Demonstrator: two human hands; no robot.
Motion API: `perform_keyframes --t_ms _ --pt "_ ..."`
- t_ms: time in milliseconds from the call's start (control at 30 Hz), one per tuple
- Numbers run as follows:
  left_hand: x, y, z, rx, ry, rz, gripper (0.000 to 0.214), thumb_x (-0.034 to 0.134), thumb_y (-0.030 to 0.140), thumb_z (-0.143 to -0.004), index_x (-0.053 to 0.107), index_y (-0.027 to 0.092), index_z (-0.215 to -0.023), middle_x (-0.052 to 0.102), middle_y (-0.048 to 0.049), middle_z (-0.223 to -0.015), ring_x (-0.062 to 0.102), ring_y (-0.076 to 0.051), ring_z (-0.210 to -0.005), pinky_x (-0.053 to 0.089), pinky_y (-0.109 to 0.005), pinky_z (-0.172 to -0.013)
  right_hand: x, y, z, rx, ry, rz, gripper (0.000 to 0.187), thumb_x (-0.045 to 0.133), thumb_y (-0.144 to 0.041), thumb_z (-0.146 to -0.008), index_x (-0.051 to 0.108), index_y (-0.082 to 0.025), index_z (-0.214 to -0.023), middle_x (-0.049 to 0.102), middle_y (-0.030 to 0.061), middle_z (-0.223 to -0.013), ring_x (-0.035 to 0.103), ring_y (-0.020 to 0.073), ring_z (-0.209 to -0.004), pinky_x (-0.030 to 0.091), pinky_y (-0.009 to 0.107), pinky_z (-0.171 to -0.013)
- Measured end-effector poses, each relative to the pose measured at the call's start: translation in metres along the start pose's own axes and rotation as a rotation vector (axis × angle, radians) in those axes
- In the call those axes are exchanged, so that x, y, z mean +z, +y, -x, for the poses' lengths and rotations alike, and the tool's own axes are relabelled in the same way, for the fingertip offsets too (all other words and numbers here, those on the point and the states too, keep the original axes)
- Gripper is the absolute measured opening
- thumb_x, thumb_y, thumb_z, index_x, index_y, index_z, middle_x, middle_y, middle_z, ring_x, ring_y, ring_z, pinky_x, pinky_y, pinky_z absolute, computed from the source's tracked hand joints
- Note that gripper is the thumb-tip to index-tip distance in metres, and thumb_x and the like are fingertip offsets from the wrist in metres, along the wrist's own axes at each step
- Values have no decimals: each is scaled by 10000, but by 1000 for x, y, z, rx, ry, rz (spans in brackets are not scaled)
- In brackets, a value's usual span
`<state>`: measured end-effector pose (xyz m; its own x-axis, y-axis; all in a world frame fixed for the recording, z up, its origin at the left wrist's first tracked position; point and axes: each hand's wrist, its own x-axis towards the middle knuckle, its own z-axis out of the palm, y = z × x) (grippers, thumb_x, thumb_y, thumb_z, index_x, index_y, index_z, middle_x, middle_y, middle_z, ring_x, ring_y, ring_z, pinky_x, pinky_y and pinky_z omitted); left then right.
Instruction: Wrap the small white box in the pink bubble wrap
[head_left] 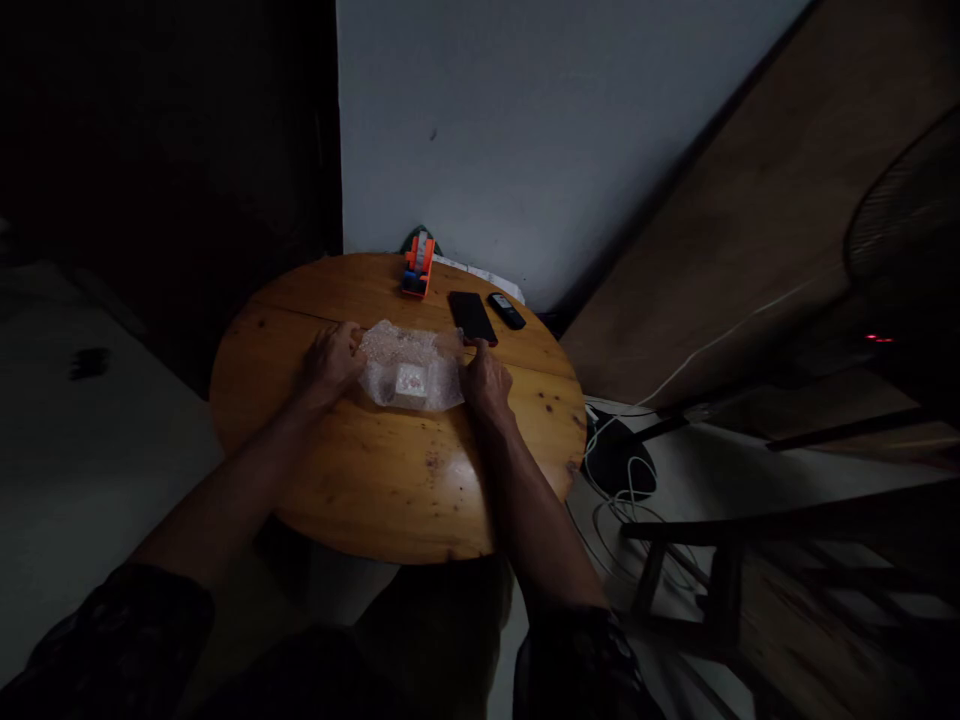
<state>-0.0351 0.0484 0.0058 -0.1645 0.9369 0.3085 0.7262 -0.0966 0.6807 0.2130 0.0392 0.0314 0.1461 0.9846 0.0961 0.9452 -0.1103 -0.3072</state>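
A sheet of bubble wrap (386,347) is spread on the round wooden table (375,500) in front of me. On its near part sits a small white box (411,381); its print is too small to read. My left hand (337,355) has its fingers closed on the left edge of the wrap. At the opposite edge, my right hand (486,378) pinches the wrap between thumb and fingers. The box lies between both hands, touched by neither.
Behind the wrap stands an orange tape dispenser (418,265). A dark flat rectangular object (472,318) and a black handheld device (506,310) lie beyond my right hand. A wall (525,150) rises behind the table. Loose cables (630,500) and a wooden chair (720,590) are at right.
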Motion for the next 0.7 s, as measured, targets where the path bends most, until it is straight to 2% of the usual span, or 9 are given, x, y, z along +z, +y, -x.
perform_keyframes --t_ms 100,233,333,467,600,700 --pt "-3 7 2 128 -18 136 402 573 186 -728 689 201 -1113 735 -74 -1062 642 -266 -1036 489 -378 -964 0 4 -2 -1 13 -12 456 533 -322 -930 539 -218 -1374 746 113 -1085 676 296 -1030 482 381 -863" --pt "-5 14 9 278 -237 274 455 570 380 -803 697 191 -1197 733 -79 -1158 636 -269 -1089 500 -378 -964 3 8 -4 -51 -6 -52 438 497 -376 -962 559 -218 -1366 751 105 -1086 674 284 -1038 483 368 -857" --pt "-4 16 12 329 -324 231 479 581 469 -797 736 185 -1150 748 -80 -1029 653 -265 -1001 492 -378 -938 4 7 -5 -57 -26 -41 453 495 -313 -953 548 -218 -1393 756 108 -1096 676 279 -1038 482 361 -854" --pt "-10 20 11 311 -357 212 410 588 502 -788 777 192 -979 729 -52 -859 632 -213 -784 481 -312 -751 7 7 -7 -76 -40 -40 487 502 -218 -910 561 -230 -1393 767 96 -1083 679 284 -1046 484 356 -858" --pt "-31 37 17 384 -416 139 324 599 467 -809 776 199 -852 689 -27 -724 595 -184 -688 416 -285 -659 7 7 -6 -78 -36 -56 484 499 -209 -913 563 -220 -1392 765 95 -1108 674 284 -1076 485 363 -896" --pt "-48 55 37 477 -577 -9 202 613 368 -805 744 215 -786 626 -3 -628 542 -160 -603 374 -280 -617 3 4 -4 -68 -63 -61 491 497 -191 -914 548 -219 -1402 764 86 -1132 666 280 -1110 486 362 -920"
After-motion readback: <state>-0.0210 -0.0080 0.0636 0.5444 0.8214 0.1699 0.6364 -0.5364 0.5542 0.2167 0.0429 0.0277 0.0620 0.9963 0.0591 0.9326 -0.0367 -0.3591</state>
